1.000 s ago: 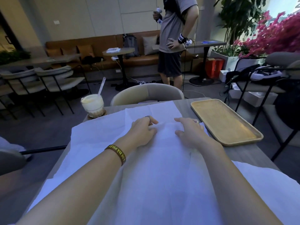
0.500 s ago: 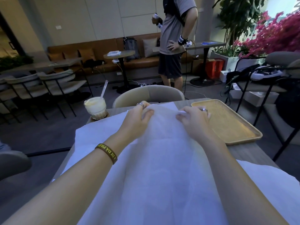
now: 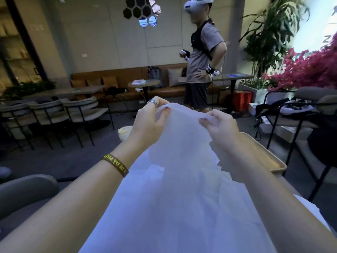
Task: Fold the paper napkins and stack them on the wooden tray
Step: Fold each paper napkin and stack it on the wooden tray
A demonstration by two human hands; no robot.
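A large white paper napkin (image 3: 182, 143) is lifted off the table, its far edge held up and the rest draping down toward me. My left hand (image 3: 147, 123) pinches the left part of that edge, and my right hand (image 3: 221, 128) pinches the right part. More white napkin sheets (image 3: 164, 216) lie spread on the table below. The wooden tray (image 3: 268, 159) sits to the right, mostly hidden behind my right forearm; only its near right corner shows.
A pale drink cup (image 3: 125, 135) stands on the table's far left, half hidden by my left hand. A person wearing a headset (image 3: 202, 70) stands beyond the table. Chairs (image 3: 80, 114) stand at left, a dark chair frame (image 3: 299, 128) at right.
Both hands took hold of the napkin's far edge and raised it high off the table. The view tilted upward, so the table and tray dropped lower in frame.
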